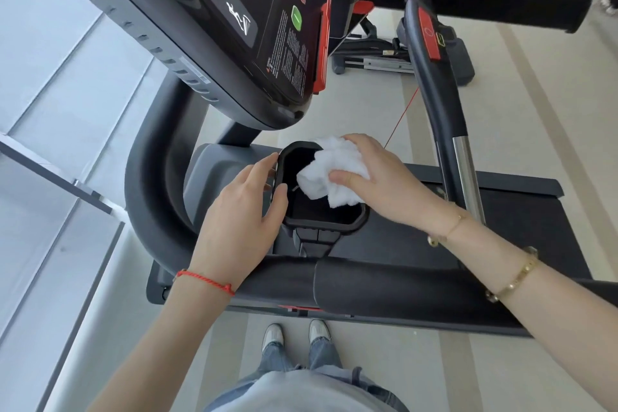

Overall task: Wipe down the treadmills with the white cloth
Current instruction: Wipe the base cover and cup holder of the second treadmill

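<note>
Two bare hands work at a treadmill's (368,291) black cup holder (321,221); its floor is hidden in shadow; small print on the console (214,20) is too fine to read. Pale striped flooring (535,144) runs beneath; a window wall (50,110) lies at the left. The right hand (378,177) clutches the bunched white cloth (321,181) over the holder's far right rim, fingers curled round it; the left hand (240,214) braces the holder's left rim, fingers relaxed.
</note>
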Available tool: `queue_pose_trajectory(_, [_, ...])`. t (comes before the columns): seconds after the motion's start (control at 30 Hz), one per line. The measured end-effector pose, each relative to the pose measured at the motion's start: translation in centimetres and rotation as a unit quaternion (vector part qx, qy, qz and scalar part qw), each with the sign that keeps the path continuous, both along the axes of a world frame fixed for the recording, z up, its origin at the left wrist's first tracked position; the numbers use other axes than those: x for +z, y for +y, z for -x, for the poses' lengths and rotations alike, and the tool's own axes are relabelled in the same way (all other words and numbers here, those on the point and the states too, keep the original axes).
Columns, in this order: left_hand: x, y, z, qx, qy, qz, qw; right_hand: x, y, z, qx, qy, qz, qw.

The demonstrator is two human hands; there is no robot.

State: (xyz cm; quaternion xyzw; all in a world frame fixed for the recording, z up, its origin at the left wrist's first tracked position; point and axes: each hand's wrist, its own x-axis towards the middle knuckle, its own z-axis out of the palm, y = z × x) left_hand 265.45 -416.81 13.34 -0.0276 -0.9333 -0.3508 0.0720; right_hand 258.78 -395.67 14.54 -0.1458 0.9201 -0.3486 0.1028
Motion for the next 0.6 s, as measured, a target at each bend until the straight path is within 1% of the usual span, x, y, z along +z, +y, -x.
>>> queue_pose_trajectory(0.1, [0.0, -0.1, 0.0, 0.007, 0.0, 0.001, 1.0, -1.0, 0.1, -1.3, -0.047, -0.016, 0.007, 0.999])
queue_pose_trajectory(0.17, [0.0, 0.0, 0.0, 0.011, 0.001, 0.0, 1.0, -0.8, -0.5, -0.6, -0.048, -0.001, -0.015, 0.999])
queue_pose_trajectory(0.27, [0.0, 0.0, 0.1, 0.011, 0.002, 0.009, 1.0, 0.2, -1.5, 1.8, 0.044, 0.07, -0.098, 0.992])
queue_pose_trajectory(0.33, [0.0, 0.0, 0.2, 0.008, 0.002, 0.01, 1.0, 0.7, -2.0, 3.2, 0.115, 0.086, -0.146, 0.979])
queue_pose_trajectory(0.4, [-0.1, 0.1, 0.3, 0.007, 0.0, 0.012, 1.0, 0.7, -2.7, 4.1, 0.156, 0.097, -0.167, 0.969])
queue_pose_trajectory(0.5, [-0.1, 0.0, 0.4, 0.009, 0.004, 0.017, 1.0, 0.5, -3.1, 4.4, 0.185, 0.118, -0.149, 0.964])
queue_pose_trajectory(0.53, [-0.2, 0.0, 0.4, 0.009, 0.005, 0.016, 1.0, 0.4, -2.7, 4.1, 0.178, 0.114, -0.134, 0.968])
queue_pose_trajectory(0.6, [-0.1, -0.1, 0.4, 0.011, 0.008, 0.01, 1.0, 0.0, -1.2, 3.3, 0.134, 0.083, -0.09, 0.983])
